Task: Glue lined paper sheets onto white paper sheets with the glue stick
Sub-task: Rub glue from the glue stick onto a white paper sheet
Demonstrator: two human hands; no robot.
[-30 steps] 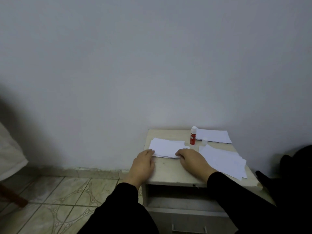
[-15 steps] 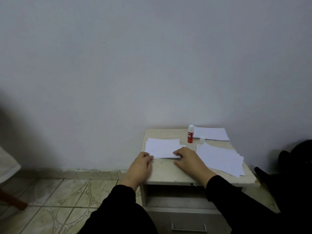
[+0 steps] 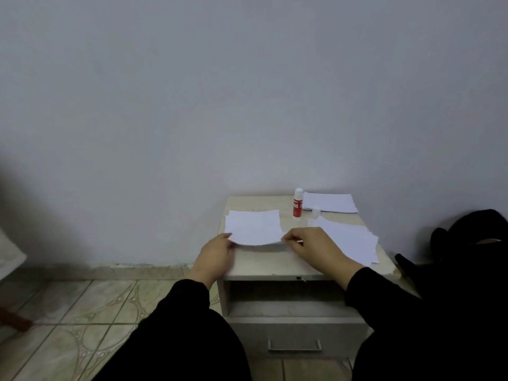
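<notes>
Both hands, left hand point(image 3: 217, 254) and right hand point(image 3: 316, 247), pinch the paper sheet point(image 3: 254, 228) by its near corners; the open glue stick point(image 3: 297, 206) waits beyond the fingers, gluing not started.

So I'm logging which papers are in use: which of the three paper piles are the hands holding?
The left pile, at the nightstand's front left. Left hand and right hand pinch its near corners; the right pile and back pile lie untouched.

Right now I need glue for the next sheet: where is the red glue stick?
In the head view, the red glue stick with its white top stands upright at the back of the beige nightstand, right of centre, just left of the far paper stack.
</notes>
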